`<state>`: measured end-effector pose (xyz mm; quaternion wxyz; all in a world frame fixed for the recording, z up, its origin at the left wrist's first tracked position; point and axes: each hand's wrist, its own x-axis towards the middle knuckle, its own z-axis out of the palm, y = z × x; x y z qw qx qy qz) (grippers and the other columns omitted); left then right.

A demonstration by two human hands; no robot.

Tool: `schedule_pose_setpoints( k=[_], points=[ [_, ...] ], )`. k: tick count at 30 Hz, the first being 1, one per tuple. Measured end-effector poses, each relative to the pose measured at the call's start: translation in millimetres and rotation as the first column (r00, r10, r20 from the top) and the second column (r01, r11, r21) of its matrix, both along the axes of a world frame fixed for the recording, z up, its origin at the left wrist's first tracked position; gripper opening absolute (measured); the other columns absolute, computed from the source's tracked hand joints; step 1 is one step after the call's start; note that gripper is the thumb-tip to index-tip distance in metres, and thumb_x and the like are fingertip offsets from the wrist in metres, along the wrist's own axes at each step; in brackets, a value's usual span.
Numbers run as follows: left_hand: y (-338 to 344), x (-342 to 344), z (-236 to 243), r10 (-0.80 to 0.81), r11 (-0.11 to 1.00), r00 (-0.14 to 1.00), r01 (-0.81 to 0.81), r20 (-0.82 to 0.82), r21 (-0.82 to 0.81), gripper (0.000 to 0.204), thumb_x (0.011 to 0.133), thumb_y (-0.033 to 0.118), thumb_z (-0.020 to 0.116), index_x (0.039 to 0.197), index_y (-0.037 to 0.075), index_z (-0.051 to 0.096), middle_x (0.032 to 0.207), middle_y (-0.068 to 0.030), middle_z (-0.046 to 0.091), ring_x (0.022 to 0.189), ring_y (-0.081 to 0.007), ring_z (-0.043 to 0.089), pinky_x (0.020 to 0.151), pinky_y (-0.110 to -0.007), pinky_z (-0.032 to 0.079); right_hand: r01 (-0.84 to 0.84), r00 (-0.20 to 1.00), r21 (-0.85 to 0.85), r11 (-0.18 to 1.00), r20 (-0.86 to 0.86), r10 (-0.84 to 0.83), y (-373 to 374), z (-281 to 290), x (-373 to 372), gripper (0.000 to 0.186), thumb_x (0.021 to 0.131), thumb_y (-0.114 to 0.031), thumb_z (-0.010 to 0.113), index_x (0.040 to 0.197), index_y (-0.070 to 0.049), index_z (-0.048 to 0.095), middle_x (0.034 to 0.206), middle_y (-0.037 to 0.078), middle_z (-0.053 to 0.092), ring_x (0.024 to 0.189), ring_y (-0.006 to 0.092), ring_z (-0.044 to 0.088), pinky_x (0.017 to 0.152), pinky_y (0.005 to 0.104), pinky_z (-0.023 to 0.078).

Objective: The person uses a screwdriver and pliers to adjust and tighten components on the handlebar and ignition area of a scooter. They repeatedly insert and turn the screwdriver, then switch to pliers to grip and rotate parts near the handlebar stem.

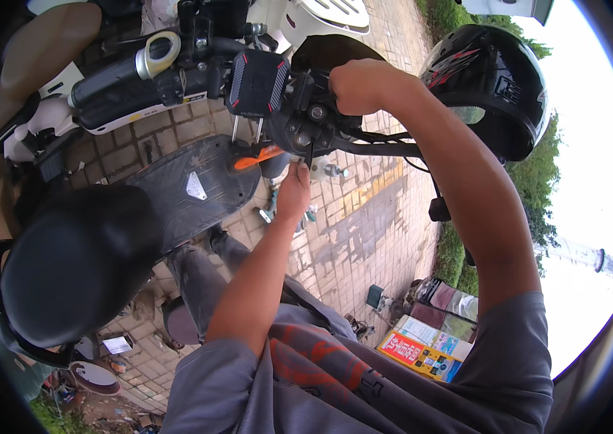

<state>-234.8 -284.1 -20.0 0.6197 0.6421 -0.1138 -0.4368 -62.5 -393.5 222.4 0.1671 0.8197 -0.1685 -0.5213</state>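
Note:
An electric scooter stands before me, its handlebar [379,148] and dark steering head [299,134] at the top middle. My left hand [294,192] is just below the steering head. Its thumb and fingers are pinched round a thin dark rod [311,153] that points up to the head; its kind cannot be made out. Curled into a fist, my right hand [364,85] is at the far side of the steering head, against the dark front cover [332,50]. What its fingers hold is hidden. A black phone holder [257,83] with red corners sits left of the hands.
An orange piece [257,157] lies by the scooter's footboard [198,192]. The black seat [82,264] is at the left. A black helmet [494,79] hangs on the far right. Other two-wheelers [126,87] stand close at upper left, and boxes [422,347] lie on the paving.

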Motion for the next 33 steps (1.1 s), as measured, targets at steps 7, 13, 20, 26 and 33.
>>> schedule_pose_setpoints(
  k=[7,13,20,26,33],
  points=[
    [1.9,33.3,-16.4,-0.250,0.961,0.964,0.235,0.096,0.142,0.039,0.095,0.039,0.030,0.110,0.008,0.049,0.093,-0.0268,0.061,0.088,-0.0470,0.056,0.075,-0.055,0.044,0.101,0.994,0.048,0.994,-0.045,-0.099,-18.0,-11.1,-17.1,0.029,0.075,-0.016,0.052,0.096,-0.004,0.069,0.098,0.017,0.066,0.093,0.0328,0.063,0.079,0.0408,0.051],
    [7.8,36.9,-15.1,-0.194,0.980,0.981,0.194,-0.008,0.037,0.046,0.091,0.047,0.039,0.113,0.008,0.052,0.098,-0.0235,0.062,0.098,-0.0424,0.056,0.081,-0.050,0.044,0.127,0.992,0.012,0.992,-0.008,-0.127,5.8,21.6,-4.4,0.029,0.077,-0.016,0.051,0.095,-0.004,0.069,0.098,0.016,0.067,0.092,0.0318,0.064,0.078,0.0394,0.051],
    [3.4,53.4,7.2,-0.206,0.978,0.939,0.203,0.274,0.041,0.043,0.088,0.040,0.052,0.108,0.002,0.050,0.089,-0.0227,0.064,0.088,-0.0394,0.061,0.075,-0.048,0.048,0.289,0.791,0.236,0.928,0.487,-0.370,42.7,49.2,-50.6,0.029,0.076,-0.014,0.053,0.100,-0.003,0.066,0.087,0.022,0.065,0.084,0.0379,0.062,0.075,0.0421,0.049],
    [1.7,47.4,23.1,-0.468,0.876,0.828,0.387,0.308,0.288,0.034,0.091,0.031,0.045,0.103,0.000,0.051,0.088,-0.0245,0.063,0.082,-0.0410,0.061,0.074,-0.051,0.049,0.417,0.176,0.562,0.714,0.721,-0.670,106.7,23.4,-173.7,0.039,0.076,-0.007,0.056,0.115,-0.005,0.056,0.086,0.021,0.063,0.082,0.0397,0.060,0.071,0.0446,0.047],
    [-20.5,6.0,10.9,-0.420,0.904,0.821,0.338,0.387,0.263,0.034,0.093,0.029,0.040,0.101,-0.003,0.048,0.093,-0.0304,0.061,0.088,-0.0458,0.058,0.075,-0.051,0.048,0.525,-0.105,0.717,0.459,0.590,-0.801,140.0,1.7,-249.5,0.039,0.078,-0.008,0.056,0.117,-0.002,0.056,0.084,0.024,0.062,0.080,0.0389,0.061,0.071,0.0415,0.047]
  ],
)
